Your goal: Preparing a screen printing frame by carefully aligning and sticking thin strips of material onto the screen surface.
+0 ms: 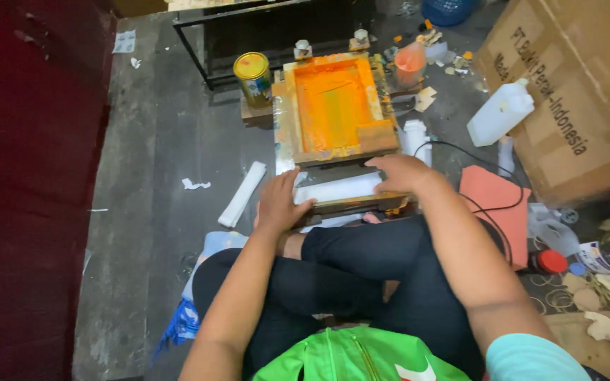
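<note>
Resting palm-down, left hand (279, 202) and right hand (398, 171) press flat, fingers together, on the white sheet (337, 188)

Floor (157, 141): dark grey, worn, littered with paper scraps. Dark red wall (30, 176) left of it; black metal frame (206, 49) at its far edge; large cardboard box (573, 92) to its right.

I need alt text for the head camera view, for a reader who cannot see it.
A seated person's left hand and right hand press on white sheet material over a brown wooden board, below an orange-stained wooden screen-printing frame and yellow-lidded tin can.
</note>
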